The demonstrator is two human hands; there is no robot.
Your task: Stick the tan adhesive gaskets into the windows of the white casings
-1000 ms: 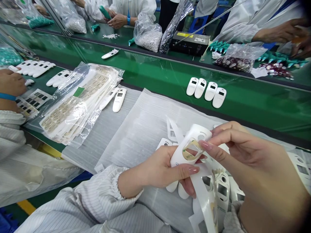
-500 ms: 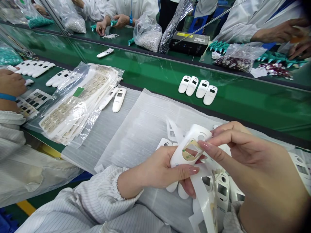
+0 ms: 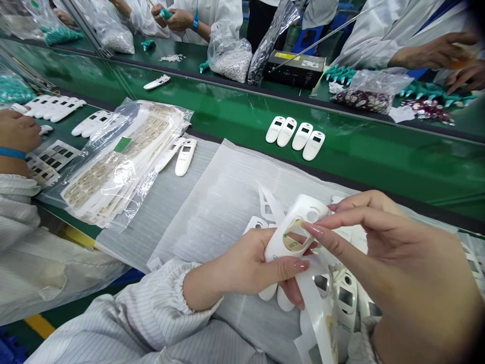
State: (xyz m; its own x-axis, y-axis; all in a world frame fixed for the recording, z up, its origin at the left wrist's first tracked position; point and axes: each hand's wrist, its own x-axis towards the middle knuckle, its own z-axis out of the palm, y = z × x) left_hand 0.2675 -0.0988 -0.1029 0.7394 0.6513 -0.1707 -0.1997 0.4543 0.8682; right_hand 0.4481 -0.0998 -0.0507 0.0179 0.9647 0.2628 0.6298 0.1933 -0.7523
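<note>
Gripping a white plastic shell near centre above the foam sheet, left hand clamps its lower half; right hand fingertips pinch its window ring. Light, rigid, probably slick: hold by the sides.

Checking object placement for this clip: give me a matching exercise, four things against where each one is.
Things: 1 white housing; 2 four white units; 3 bag of sticker sheets; 4 black box.
Places: a side by side on the green belt; b held in the left hand; c across the belt, beside a bag of pellets; d lying flat, left of the single white unit.
Pairs: 1-b, 2-a, 3-d, 4-c.
</note>
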